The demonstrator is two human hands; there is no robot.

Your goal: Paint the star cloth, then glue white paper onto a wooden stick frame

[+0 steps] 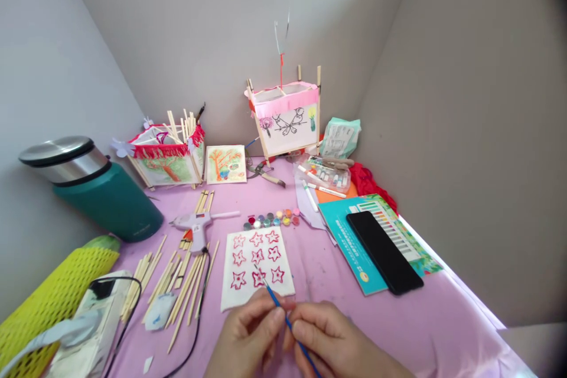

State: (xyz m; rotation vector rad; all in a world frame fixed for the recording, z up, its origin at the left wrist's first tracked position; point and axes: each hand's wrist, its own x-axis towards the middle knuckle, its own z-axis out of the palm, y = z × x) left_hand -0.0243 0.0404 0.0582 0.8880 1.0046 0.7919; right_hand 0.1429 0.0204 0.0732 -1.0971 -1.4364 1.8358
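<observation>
A white sheet (pixel 257 266) painted with several red star shapes lies on the pink table cover (pixel 398 331). A thin blue paintbrush (pixel 277 302) points its tip at a star in the sheet's bottom row. My right hand (pixel 336 339) is closed around the brush's shaft at the bottom of the view. My left hand (pixel 248 333) sits beside it, its fingers pinched against the brush near the sheet's lower edge. A row of small paint pots (pixel 271 220) stands just beyond the sheet.
A glue gun (pixel 195 225) and several wooden sticks (pixel 177 283) lie to the left, near a power strip (pixel 95 325) and a green bin (pixel 95 189). Two paper lanterns (pixel 286 115) (pixel 168 153) stand at the back. A black phone (pixel 383 251) rests on a teal book (pixel 354 248) to the right.
</observation>
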